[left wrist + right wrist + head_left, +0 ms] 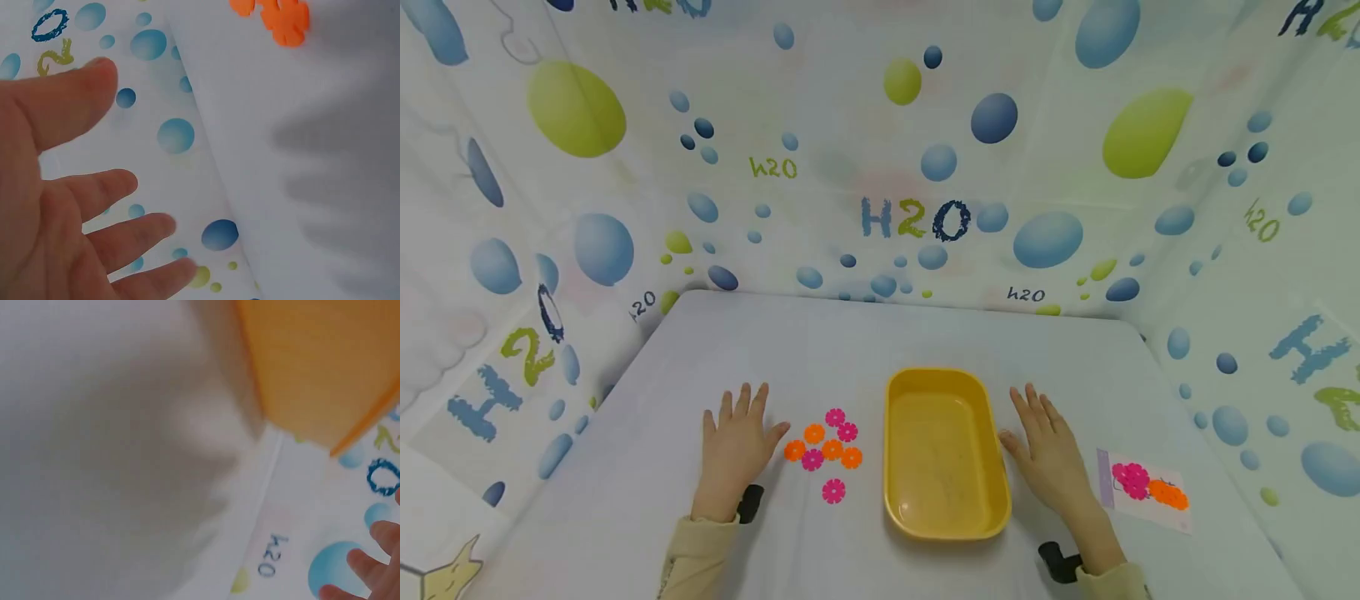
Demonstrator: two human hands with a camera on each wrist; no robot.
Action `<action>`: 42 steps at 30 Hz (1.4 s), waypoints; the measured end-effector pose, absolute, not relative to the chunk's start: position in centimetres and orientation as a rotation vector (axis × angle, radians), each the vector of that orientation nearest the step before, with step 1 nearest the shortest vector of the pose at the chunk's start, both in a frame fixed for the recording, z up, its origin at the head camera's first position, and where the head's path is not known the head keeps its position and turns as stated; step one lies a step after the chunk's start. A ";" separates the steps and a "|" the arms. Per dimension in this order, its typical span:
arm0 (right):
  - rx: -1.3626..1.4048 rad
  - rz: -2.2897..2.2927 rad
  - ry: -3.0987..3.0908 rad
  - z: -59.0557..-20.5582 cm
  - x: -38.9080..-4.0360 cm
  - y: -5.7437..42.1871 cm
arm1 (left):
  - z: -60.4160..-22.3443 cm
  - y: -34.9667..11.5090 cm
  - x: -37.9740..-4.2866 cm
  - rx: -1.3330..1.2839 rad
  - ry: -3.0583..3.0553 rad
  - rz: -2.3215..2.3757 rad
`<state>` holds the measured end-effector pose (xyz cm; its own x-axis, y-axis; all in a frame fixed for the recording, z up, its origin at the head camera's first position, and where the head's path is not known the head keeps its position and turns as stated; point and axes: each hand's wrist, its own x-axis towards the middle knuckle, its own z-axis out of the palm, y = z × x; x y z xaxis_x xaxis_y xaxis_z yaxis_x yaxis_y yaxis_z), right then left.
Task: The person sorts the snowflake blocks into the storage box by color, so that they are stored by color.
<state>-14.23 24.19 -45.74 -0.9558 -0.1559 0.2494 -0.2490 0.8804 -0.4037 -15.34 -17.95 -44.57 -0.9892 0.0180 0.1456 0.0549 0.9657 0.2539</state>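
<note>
Palm down with fingers spread, my left hand (736, 454) is over the white table, left of several small flower-shaped pieces. Some are orange, such as one orange flower piece (814, 433); others are pink, such as one pink flower piece (833, 491) lying nearest me. To their right stands a yellow rectangular tray (946, 533) with nothing in it. My right hand (1048, 454) extends beside the tray's right rim, fingers straight and holding nothing. In the left wrist view the fingers (131, 240) are apart, and orange flower pieces (287, 22) show at the top.
On the right of the table lies a white card (1168, 521) with a purple edge and pink and orange flower shapes on it. A curtain (820, 225) printed with blue and green bubbles surrounds the table (805, 333) at the back and sides.
</note>
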 end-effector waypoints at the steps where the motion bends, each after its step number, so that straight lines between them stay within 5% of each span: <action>1: 0.336 0.715 -2.815 -45.8 -14.0 23.7 | -44.8 -17.6 -15.3 -0.076 -2.959 -0.379; 11: 0.329 1.334 -2.685 -47.3 -12.4 20.6 | -45.9 -14.8 -15.2 -0.143 -2.950 -0.340; 42: 0.201 1.386 -2.699 -49.0 -11.0 19.3 | -47.5 -14.9 -16.0 -0.085 -3.056 -0.454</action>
<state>-10.98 19.27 -49.00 -0.9862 -0.0712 0.1496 -0.1631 0.5767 -0.8005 -15.97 -14.91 -47.46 -0.9972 0.0468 0.0583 0.0617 0.9554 0.2887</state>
